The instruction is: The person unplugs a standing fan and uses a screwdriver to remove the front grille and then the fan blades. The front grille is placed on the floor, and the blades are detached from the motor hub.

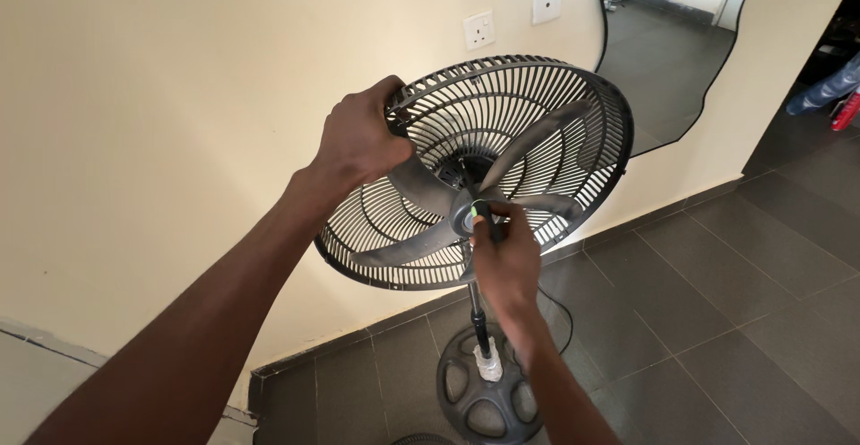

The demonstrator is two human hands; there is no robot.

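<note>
A black pedestal fan stands in front of me with its front grille off. My left hand (360,138) grips the top left rim of the rear grille (573,105). Grey blades (537,136) sit inside the grille. My right hand (506,261) is closed on a small screwdriver (481,213) with a black and green handle, its tip pointed at the blade hub (466,212). The fan pole (479,315) drops to a round black base (484,400) on the floor.
A cream wall is right behind the fan, with two white wall plates (479,29) above it. A wavy-edged mirror (672,51) leans at the right. Dark grey floor tiles (717,320) spread to the right; a power cord (551,306) trails behind the pole.
</note>
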